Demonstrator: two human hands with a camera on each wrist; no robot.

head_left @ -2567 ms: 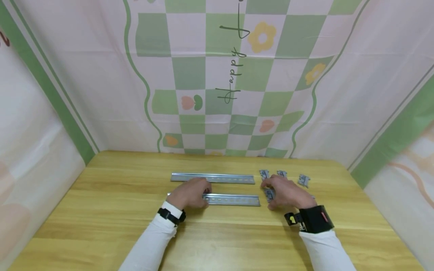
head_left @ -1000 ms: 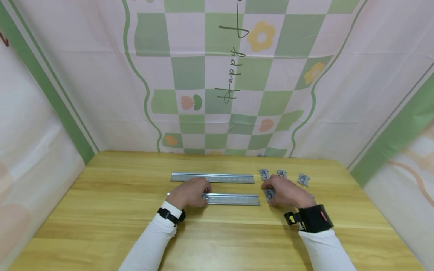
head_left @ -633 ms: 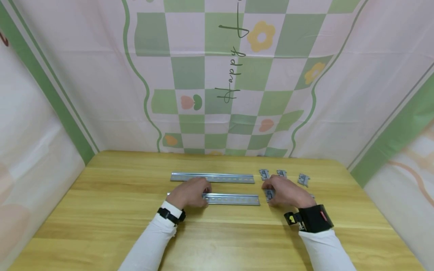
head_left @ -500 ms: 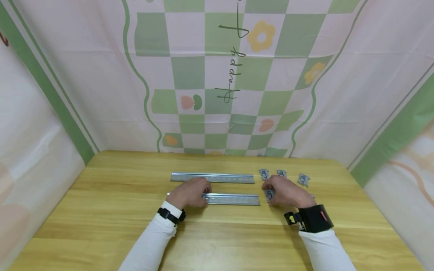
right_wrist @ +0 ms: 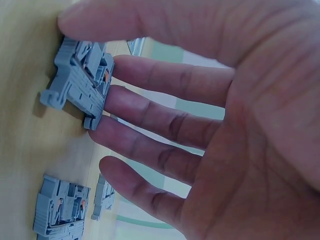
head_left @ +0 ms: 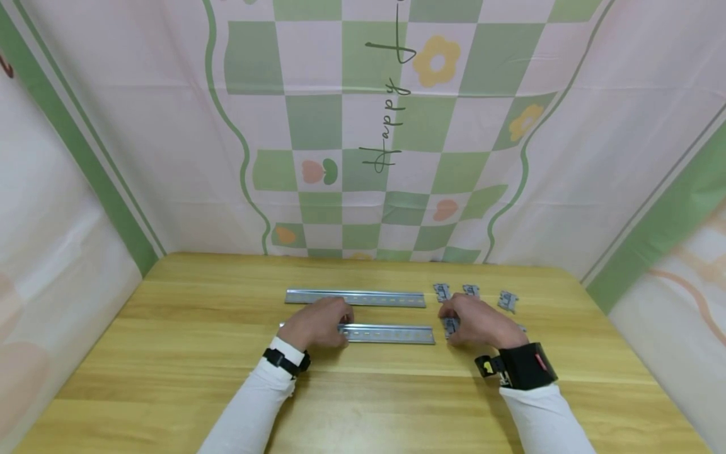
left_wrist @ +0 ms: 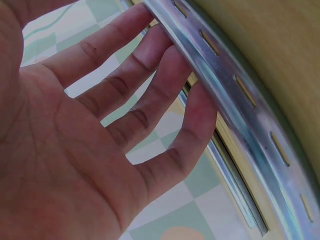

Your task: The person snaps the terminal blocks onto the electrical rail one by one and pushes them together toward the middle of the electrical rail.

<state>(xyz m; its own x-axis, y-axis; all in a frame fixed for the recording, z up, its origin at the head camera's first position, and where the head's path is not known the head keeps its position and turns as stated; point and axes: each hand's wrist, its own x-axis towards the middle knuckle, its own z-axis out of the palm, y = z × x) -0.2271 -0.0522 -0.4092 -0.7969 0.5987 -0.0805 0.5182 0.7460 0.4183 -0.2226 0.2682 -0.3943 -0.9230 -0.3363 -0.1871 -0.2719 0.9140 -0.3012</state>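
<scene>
Two slotted metal DIN rails lie roughly parallel on the wooden table. My left hand [head_left: 320,323] straddles the near DIN rail [head_left: 391,334] close to its left end; in the left wrist view the fingertips touch one edge of that rail [left_wrist: 240,105], while the thumb's contact is out of sight. My right hand [head_left: 482,320] holds a grey terminal block [head_left: 450,326] just right of the near rail. Seen from the right wrist, thumb and fingers sit at opposite ends of this block [right_wrist: 82,80], which is at the table surface. Behind the left hand lies the far DIN rail [head_left: 363,298].
More grey terminal blocks lie at the right: one [head_left: 442,292] beyond the right fingertips, another [head_left: 471,291] beside it, a third [head_left: 508,301] farther right. One more block [head_left: 523,328] is mostly hidden behind the right wrist. A patterned cloth [head_left: 363,126] rises at the table's back edge.
The right thumb has drawn slightly closer to the terminal block since the oldest frame. The left hand, the rails and the other blocks look unmoved.
</scene>
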